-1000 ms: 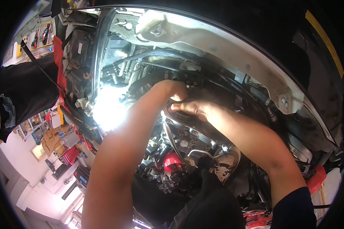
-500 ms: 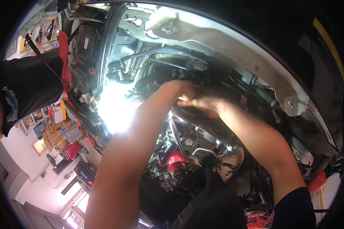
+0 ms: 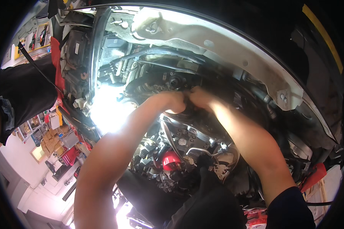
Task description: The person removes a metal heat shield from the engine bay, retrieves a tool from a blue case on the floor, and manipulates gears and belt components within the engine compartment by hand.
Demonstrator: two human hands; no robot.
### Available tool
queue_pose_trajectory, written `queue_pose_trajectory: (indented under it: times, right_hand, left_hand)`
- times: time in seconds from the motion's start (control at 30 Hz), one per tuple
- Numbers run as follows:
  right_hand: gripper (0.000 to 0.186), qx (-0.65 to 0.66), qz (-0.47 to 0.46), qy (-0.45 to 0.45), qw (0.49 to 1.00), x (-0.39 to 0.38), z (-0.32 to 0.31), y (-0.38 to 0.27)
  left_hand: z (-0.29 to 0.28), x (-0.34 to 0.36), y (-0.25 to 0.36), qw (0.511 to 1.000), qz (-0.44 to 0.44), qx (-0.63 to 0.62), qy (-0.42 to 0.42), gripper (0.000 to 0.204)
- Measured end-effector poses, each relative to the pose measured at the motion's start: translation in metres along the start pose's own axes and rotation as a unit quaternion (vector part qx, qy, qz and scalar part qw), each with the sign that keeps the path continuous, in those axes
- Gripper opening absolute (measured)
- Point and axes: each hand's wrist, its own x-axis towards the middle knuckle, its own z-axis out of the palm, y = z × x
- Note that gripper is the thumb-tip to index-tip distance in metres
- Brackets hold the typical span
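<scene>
From here I see the left hand (image 3: 174, 101) and right hand (image 3: 199, 97) mid-frame over the engine (image 3: 191, 139); I cannot tell whether their fingers grip anything. White glare (image 3: 109, 111) hides parts at left.

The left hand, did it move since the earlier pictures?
Yes, the left hand has moved down the picture, closer to the red round part on the engine.

Two bare hands (image 3: 175, 102) are seen, one red round part (image 3: 172, 161) is counted, one other person (image 3: 28, 87), one yellow strip (image 3: 325, 38)
</scene>
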Motion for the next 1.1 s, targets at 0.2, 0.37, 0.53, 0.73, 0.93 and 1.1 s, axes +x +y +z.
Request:
queue_pose_trajectory:
  times: [0.2, 0.37, 0.53, 0.73, 0.93, 1.1]
  right_hand:
    - [0.040, -0.133, -0.142, 0.041, 0.980, 0.003, 0.006, 0.015]
    - [0.041, -0.185, -0.153, 0.013, 0.971, 0.019, 0.011, 0.021]
    - [0.042, -0.132, -0.149, -0.034, 0.979, 0.021, 0.016, 0.012]
    - [0.040, -0.049, -0.077, 0.001, 0.996, 0.043, 0.023, 0.035]
    - [0.041, -0.087, -0.114, 0.141, 0.980, 0.028, 0.041, 0.031]
    - [0.040, -0.166, -0.097, 0.108, 0.975, 0.052, 0.037, 0.044]
  left_hand:
    - [-0.009, -0.015, -0.001, 0.997, 0.049, 0.004, -0.055, 0.077]
    - [-0.007, -0.023, 0.001, 0.996, 0.027, 0.073, -0.045, 0.090]
    - [-0.008, -0.026, 0.003, 0.991, 0.003, 0.132, -0.025, 0.090]
    - [-0.003, -0.029, 0.000, 0.988, 0.055, 0.122, 0.075, 0.087]
    - [-0.006, -0.035, 0.000, 0.990, 0.035, 0.125, 0.057, 0.088]
    - [-0.004, -0.029, 0.002, 0.989, 0.053, 0.107, 0.084, 0.085]
